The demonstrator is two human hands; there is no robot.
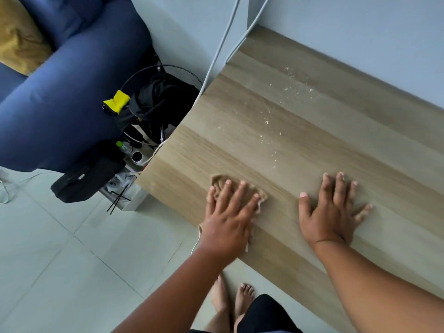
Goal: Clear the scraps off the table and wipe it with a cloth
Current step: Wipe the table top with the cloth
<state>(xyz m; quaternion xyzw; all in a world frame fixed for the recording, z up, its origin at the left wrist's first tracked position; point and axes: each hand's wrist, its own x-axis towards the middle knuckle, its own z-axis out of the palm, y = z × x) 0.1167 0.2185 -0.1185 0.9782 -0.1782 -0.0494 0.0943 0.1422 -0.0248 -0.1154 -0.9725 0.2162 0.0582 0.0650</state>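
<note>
Cloth (242, 188) lies flat under your left hand (230, 212), near the table's (312, 145) front-left corner. Your fingers (240, 188) there are straight and spread, pressing the cloth down rather than curling round it. It is a thin tan rag with a crumpled, frayed outline; its edges poke out past your fingertips and beside your wrist, where a corner reaches the table's front edge.

Your right hand (334, 210) rests just to the right of the cloth, apart from it, palm down on bare wood, fingers straight and fanned, holding nothing.

Beyond the cloth, toward the wall (360, 32), pale scraps (298, 90) run in a loose trail: fine crumbs and flecks, thickest near the wall, thinning as they come closer to your hands. The nearest flecks sit a little short of your right fingertips. Between the cloth and the scraps the wood is smooth, a light oak-look laminate in long banded strips, matte with a faint sheen.

Left of the cloth the table ends in a straight side edge. Past it stand a wire basket (165, 92) of dark fabric with a yellow item, a bottle and a black bag on grey floor tiles (60, 260). Two white cables (230, 27) drop down the wall and over that side edge. A blue sofa (72, 92) with a mustard cushion (16, 34) lies farther left. Your bare feet (233, 299) stand below the front edge.
</note>
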